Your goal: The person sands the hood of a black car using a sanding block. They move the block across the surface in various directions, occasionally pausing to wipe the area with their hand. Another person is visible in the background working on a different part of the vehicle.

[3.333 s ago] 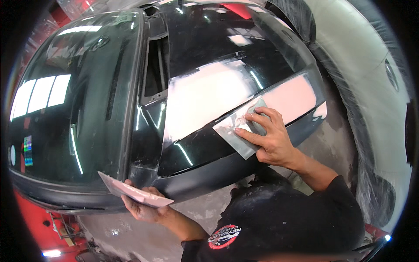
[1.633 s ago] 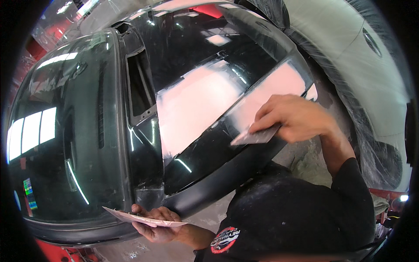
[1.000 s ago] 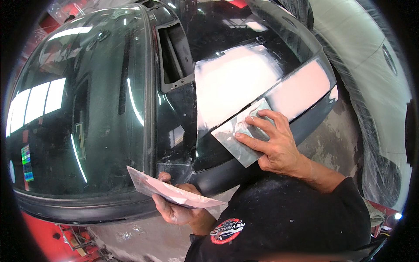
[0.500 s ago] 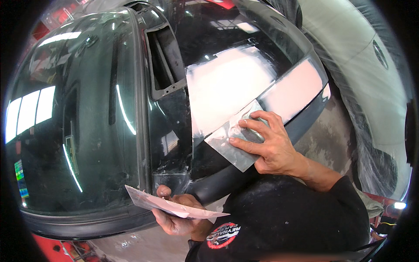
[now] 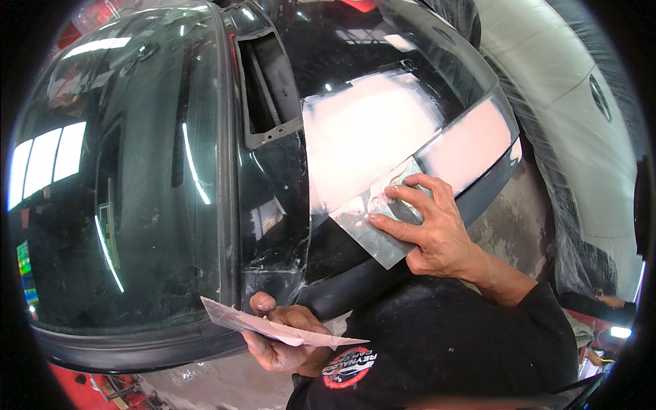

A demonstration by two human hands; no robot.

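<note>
My right hand presses a thin grey rectangular spreader, smeared with whitish filler, against the side panel of a black car. Its thumb and fingers lie over the sheet's face. The spreader's upper edge rests along a pale pink filler patch, at the seam between two panels. My left hand grips a flat plate coated with pink filler, held low beside the car. The thumb shows above that plate, while some of the fingers are hidden beneath it.
A second pink patch lies right of the seam. Left of the patches is an open rectangular recess in the bodywork, then the dark rear glass. Another car under clear plastic stands at right. Another person's hand shows near the right rim.
The view has shifted slightly, moving the car a little to the right in the picture. The spreader stays against the panel near the seam. Another person's hand has appeared at right.
</note>
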